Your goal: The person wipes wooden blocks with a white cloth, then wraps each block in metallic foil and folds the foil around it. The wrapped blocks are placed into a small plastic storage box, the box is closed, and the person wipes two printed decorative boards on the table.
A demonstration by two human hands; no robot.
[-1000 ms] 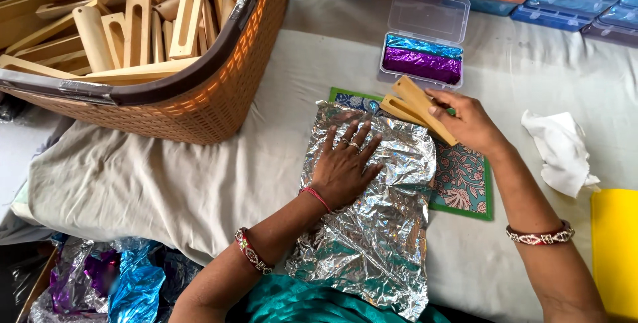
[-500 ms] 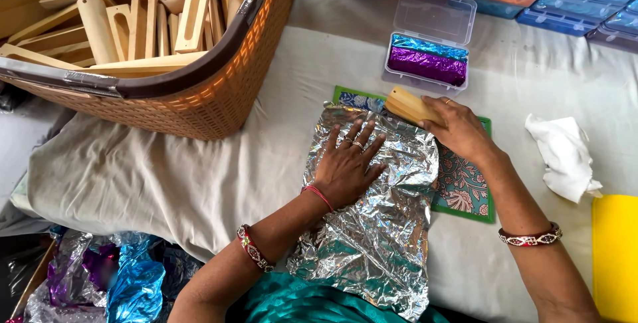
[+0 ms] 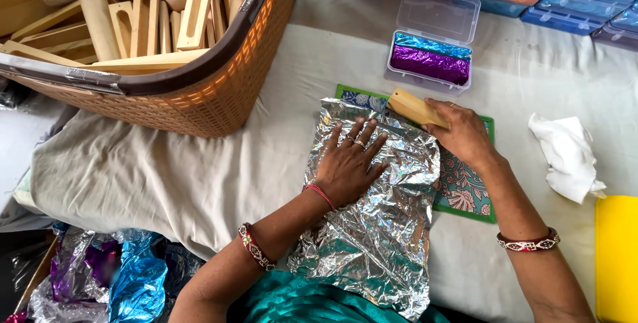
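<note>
A crinkled sheet of silver foil lies on the cloth-covered table, partly over a green patterned mat. My left hand presses flat on the foil's upper part, fingers spread. My right hand holds a light wooden block at the foil's top right corner, over the mat's far edge.
A large woven basket full of wooden pieces stands at the upper left. A clear plastic box holds blue and purple foil-wrapped bars. Coloured boxes line the far edge. A white cloth and a yellow board lie right. Loose foil sheets sit lower left.
My right hand has lowered the wooden block from a raised tilt down toward the foil's top right corner. My left hand stays pressed on the foil.
</note>
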